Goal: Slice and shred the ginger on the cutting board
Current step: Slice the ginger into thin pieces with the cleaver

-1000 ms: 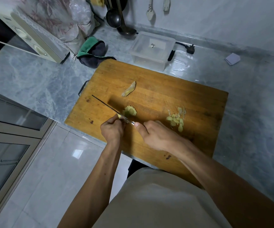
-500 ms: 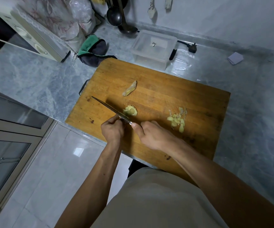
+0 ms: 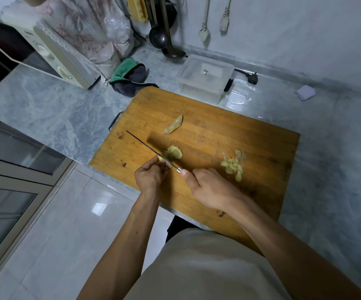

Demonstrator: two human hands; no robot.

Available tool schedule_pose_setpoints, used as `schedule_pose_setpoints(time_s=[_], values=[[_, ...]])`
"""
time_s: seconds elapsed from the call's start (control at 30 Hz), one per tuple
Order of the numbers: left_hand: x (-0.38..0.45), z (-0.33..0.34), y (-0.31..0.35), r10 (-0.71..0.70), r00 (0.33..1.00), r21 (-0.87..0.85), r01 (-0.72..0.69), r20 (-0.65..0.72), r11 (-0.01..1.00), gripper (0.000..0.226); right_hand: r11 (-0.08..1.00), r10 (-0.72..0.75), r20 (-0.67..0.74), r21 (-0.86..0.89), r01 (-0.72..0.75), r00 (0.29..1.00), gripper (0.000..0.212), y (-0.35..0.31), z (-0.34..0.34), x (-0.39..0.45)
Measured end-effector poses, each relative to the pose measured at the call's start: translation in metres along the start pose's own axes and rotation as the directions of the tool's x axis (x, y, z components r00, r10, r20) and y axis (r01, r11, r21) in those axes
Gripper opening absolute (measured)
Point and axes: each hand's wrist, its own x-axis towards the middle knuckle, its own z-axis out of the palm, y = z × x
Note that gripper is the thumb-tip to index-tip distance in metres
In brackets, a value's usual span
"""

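Fingers (image 3: pixel 153 167) of left hand (image 3: pixel 150 177) pinch ginger piece (image 3: pixel 164 162); right hand (image 3: pixel 210 188) grips knife (image 3: pixel 147 147). Clear container (image 3: pixel 205 75) and cloth (image 3: pixel 129 76) sit on bench (image 3: pixel 51 113) behind cutting board (image 3: pixel 229 131).

Grey marble counter (image 3: pixel 45 109), pale wall (image 3: pixel 294 29), glossy tiled floor (image 3: pixel 67 224), seemingly dim light
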Motion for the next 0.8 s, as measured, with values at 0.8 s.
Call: schedule_pose_setpoints(time_s=[0.8], values=[[-0.0020,-0.0010,0.0006,-0.034,0.999,-0.009,0.035,0.031,0.999,0.034,0.999,-0.016,-0.039,-0.035,0.015,0.999,0.057,-0.0009,-0.0049,-0.0088]])
